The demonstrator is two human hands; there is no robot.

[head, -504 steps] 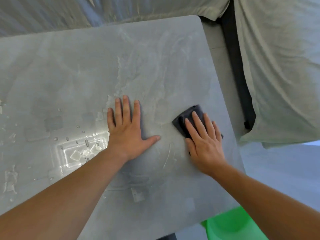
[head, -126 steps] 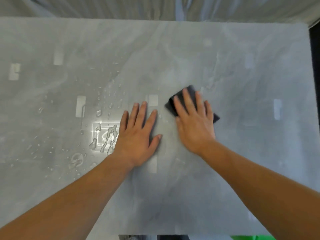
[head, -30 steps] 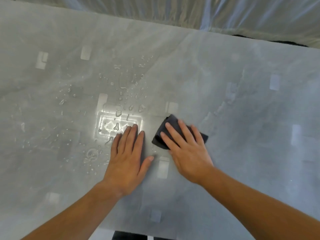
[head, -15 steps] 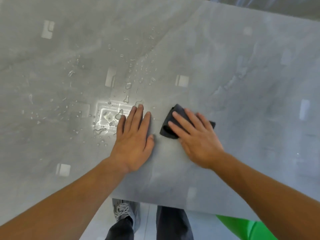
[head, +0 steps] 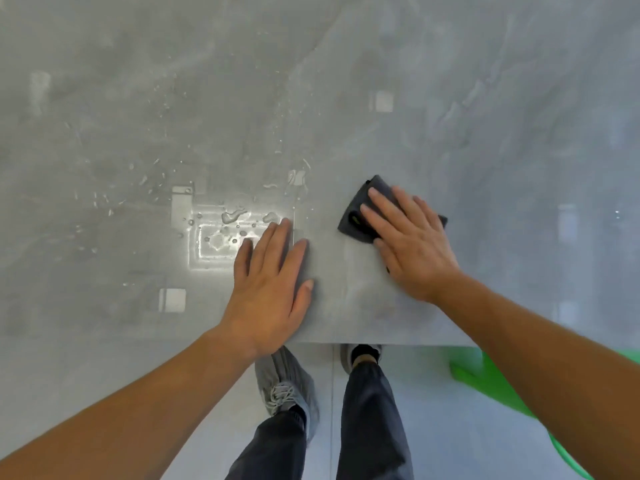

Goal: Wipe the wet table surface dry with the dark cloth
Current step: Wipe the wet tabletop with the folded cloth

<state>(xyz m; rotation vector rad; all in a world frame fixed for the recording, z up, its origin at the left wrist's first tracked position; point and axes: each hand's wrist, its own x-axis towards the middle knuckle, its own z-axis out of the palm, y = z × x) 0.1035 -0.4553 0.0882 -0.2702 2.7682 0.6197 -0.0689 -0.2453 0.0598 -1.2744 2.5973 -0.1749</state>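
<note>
Both hands flat, fingers spread: right hand [head: 412, 244] on dark cloth [head: 356, 216], left hand [head: 273, 282] near table [head: 381, 323] edge.

At the bottom centre of my frame I see dark trousers [head: 370, 420] and two grey lace-up shoes [head: 282, 382] standing on a pale grey floor [head: 450, 427]. At the lower right, a bright green object [head: 491, 379] juts out on the floor; what it is I cannot tell.

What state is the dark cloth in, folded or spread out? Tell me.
Folded. The dark cloth is a compact pad with a doubled edge under the flat right hand.
</note>
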